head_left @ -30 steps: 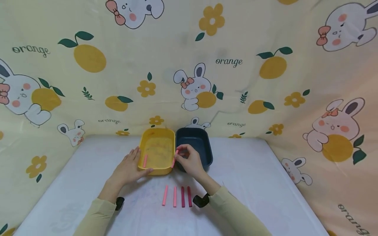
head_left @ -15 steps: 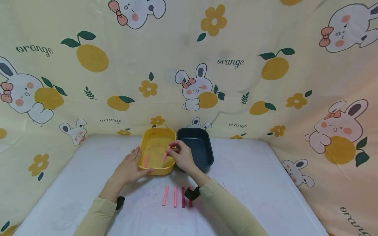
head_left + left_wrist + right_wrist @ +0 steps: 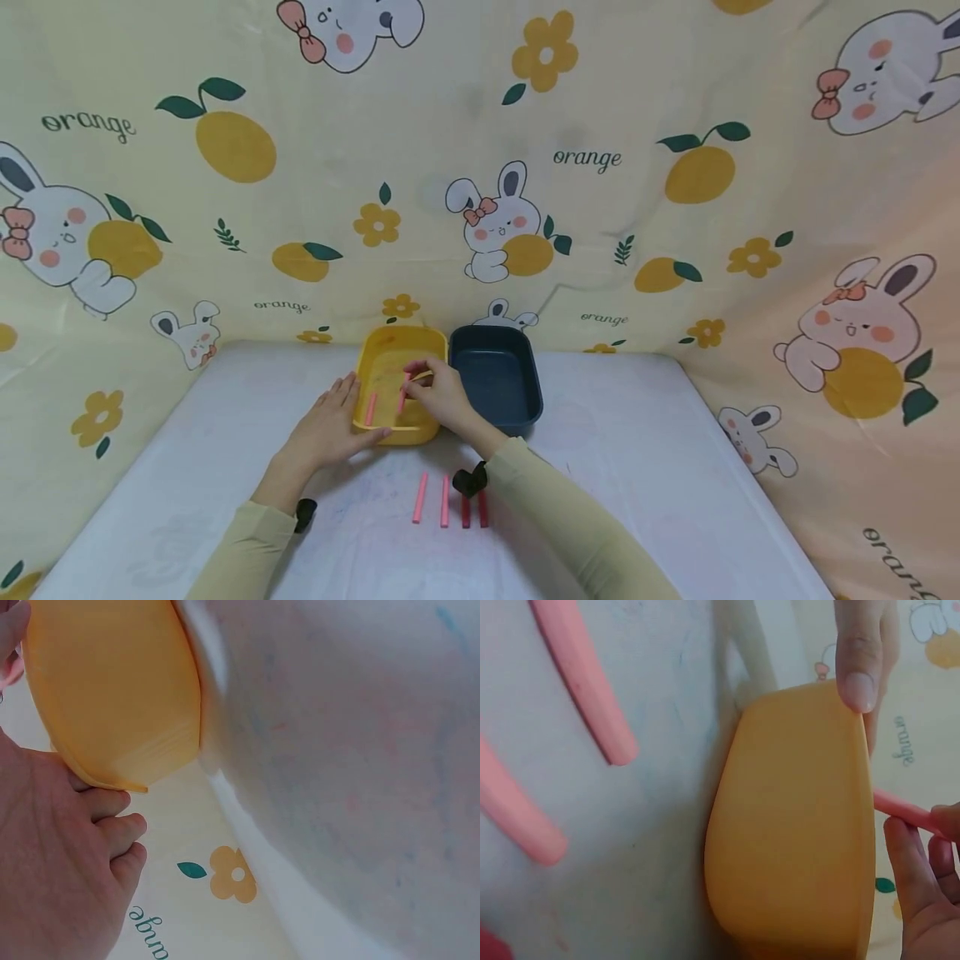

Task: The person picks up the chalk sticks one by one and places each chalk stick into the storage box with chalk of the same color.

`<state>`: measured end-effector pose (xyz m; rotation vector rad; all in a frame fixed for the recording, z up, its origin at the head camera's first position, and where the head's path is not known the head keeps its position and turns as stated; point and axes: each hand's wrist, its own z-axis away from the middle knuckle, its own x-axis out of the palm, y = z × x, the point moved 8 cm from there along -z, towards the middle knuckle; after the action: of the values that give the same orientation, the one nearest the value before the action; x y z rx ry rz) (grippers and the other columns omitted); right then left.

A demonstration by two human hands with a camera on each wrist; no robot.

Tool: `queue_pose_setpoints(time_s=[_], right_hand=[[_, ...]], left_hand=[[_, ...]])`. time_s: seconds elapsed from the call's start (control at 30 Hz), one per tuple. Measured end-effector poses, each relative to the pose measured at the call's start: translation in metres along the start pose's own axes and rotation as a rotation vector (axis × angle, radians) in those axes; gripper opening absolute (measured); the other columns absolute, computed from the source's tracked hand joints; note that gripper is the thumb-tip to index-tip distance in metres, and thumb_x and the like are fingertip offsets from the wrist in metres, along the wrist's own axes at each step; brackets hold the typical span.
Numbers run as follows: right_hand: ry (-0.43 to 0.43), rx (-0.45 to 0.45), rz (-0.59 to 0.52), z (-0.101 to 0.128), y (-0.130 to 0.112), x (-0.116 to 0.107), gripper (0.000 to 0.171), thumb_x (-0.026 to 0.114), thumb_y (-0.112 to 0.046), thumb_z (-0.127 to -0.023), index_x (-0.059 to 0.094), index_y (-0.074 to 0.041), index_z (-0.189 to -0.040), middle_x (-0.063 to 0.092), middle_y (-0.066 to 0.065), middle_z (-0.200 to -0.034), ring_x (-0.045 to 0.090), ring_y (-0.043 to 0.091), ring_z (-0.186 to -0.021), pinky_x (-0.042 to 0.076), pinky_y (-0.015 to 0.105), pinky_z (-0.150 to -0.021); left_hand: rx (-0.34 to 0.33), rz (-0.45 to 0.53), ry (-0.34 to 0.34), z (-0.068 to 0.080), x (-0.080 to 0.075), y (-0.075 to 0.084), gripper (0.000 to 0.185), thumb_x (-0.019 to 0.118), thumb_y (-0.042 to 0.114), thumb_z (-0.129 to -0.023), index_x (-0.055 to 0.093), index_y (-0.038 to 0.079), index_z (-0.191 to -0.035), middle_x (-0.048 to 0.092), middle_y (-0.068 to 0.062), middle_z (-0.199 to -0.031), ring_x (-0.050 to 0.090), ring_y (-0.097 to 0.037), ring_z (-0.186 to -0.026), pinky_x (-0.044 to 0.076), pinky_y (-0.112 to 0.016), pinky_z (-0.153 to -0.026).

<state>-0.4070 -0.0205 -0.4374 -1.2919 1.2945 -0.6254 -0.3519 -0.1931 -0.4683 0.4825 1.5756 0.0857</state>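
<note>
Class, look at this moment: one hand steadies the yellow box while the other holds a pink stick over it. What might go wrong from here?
1. The right hand pinches the stick only by its top end, so it may slip or swing and land on the stick already inside.
2. The left hand only rests against the yellow box; a knock might shift it.
3. The right sleeve hangs over the sticks on the table and may scatter them.

Lighting: bright, even, diffuse; source not visible; warm cast at the right edge of the head view. Shadows: faint and soft beneath the forearms. Glare: none. Head view: sharp centrally, wide-angle bowing toward the edges. Wrist views: close-range, soft focus, yellow tub (image 3: 795, 825) and table (image 3: 352, 750) blurred
</note>
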Motion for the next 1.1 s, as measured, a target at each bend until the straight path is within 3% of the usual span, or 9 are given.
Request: queue_pose_setpoints(time_s=[0.57, 0.73, 0.97, 1.1], right_hand=[[-0.164, 0.076, 0.053, -0.024, 0.016, 0.041, 0.013, 0.070, -0.002, -0.098, 0.069, -0.001, -0.111, 0.069, 0.005, -0.101, 0.073, 0.014, -0.081, 0.064, 0.028, -0.076], [-0.186, 0.091, 0.092, -0.028, 0.018, 0.046, 0.017, 0.070, -0.004, -0.099, 0.069, 0.002, -0.115, 0.069, 0.005, -0.101, 0.073, 0.014, -0.082, 0.063, 0.026, -0.075], [-0.191, 0.125, 0.126, -0.031, 0.022, 0.050, 0.010, 0.069, -0.005, -0.099, 0.070, -0.004, -0.110, 0.068, 0.004, -0.099, 0.072, 0.015, -0.083, 0.062, 0.025, -0.075], [-0.185, 0.133, 0.123, -0.033, 0.024, 0.051, 0.014, 0.068, -0.003, -0.100, 0.070, 0.000, -0.114, 0.068, 0.006, -0.100, 0.072, 0.017, -0.084, 0.063, 0.027, -0.076]], left_hand=[[0.011, -0.017, 0.009, -0.004, -0.001, -0.001, 0.119, 0.055, 0.079, -0.090, 0.026, -0.014, -0.157, 0.021, -0.030, -0.168, 0.022, -0.049, -0.154, 0.023, -0.061, -0.124], [0.004, -0.021, 0.003, -0.003, -0.001, -0.001, 0.119, 0.055, 0.079, -0.090, 0.025, -0.014, -0.158, 0.020, -0.030, -0.168, 0.021, -0.049, -0.154, 0.022, -0.061, -0.125], [0.005, -0.018, 0.006, 0.000, -0.001, -0.001, 0.117, 0.055, 0.078, -0.091, 0.026, -0.014, -0.157, 0.020, -0.030, -0.168, 0.021, -0.049, -0.154, 0.022, -0.061, -0.124], [0.010, -0.018, 0.016, 0.000, -0.003, 0.000, 0.117, 0.056, 0.077, -0.091, 0.026, -0.014, -0.157, 0.021, -0.030, -0.167, 0.022, -0.049, -0.154, 0.023, -0.061, -0.125]])
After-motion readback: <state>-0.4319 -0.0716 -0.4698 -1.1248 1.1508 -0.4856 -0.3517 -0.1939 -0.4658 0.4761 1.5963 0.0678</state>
